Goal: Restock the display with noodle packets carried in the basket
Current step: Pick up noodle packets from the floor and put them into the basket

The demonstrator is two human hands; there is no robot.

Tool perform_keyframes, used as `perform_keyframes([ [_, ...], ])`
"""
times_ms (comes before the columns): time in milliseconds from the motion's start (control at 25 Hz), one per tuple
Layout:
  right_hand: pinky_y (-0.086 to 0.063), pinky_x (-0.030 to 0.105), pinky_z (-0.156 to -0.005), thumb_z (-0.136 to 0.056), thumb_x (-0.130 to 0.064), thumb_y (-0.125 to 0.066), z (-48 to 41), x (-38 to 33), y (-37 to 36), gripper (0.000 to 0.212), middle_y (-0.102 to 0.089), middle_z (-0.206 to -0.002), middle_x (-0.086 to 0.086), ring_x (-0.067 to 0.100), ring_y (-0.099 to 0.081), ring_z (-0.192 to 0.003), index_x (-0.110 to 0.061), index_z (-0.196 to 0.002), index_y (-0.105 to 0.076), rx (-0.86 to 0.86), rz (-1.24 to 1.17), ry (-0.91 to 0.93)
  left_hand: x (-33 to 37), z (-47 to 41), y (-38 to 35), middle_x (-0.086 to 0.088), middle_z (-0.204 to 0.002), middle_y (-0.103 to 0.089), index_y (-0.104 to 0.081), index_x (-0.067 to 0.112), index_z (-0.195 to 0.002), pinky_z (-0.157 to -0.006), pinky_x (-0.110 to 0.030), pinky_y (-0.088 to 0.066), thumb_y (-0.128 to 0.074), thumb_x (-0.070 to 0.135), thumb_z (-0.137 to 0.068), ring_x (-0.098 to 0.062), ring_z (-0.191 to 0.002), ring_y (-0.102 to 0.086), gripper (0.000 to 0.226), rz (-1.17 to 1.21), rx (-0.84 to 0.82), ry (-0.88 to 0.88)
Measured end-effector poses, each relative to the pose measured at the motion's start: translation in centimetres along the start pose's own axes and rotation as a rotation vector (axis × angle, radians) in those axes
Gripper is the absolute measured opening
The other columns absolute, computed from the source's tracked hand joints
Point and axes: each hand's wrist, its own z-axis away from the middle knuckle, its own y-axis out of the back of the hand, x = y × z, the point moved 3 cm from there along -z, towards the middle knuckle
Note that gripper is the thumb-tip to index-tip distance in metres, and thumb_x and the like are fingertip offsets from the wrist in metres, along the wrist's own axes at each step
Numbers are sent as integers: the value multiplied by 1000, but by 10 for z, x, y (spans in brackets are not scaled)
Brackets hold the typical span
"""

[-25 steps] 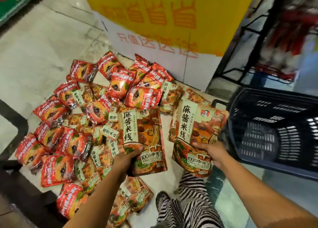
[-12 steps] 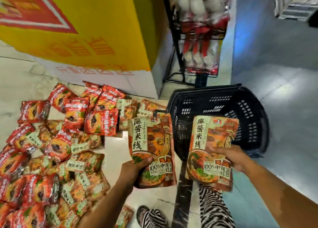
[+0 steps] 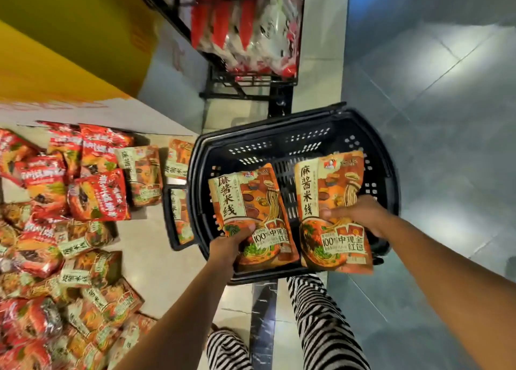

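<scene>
Left hand (image 3: 227, 247) grasps an orange noodle packet (image 3: 251, 199) by its lower corner, thumb across the front. Right hand (image 3: 360, 216) grasps a second packet (image 3: 332, 185) of the same print at mid-height. Both are held side by side over the black basket (image 3: 279, 131) on the floor (image 3: 432, 118). A heap of red and orange packets (image 3: 83, 202) lies left of it, below the yellow display stand (image 3: 69, 48).

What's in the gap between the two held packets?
Only the black basket's slotted inside, in the head view, between the left packet and right packet.
</scene>
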Motion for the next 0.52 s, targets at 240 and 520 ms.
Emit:
perform_keyframes([
  [240,-40,52,-109,-26,-52,-96,-107,13,-6,112,-65,-125,9,29,-58,-121,-11,-124,-58,-48,34,-111,-1,-103,-24,-12,-107,-71,-64,9,-101,-92,-45,-54,-95,49,-42,-32,-97,-68,78,-226,128,84],
  [520,-46,32,-91,-57,-33,-92,-227,36,-12,83,-63,-123,6,22,-59,-107,-10,-128,-55,-39,161,-132,-29,-205,-41,-12,-140,-52,-40,3,-142,-108,-42,-35,-84,42,-71,-33,-133,-45,92,-271,113,129],
])
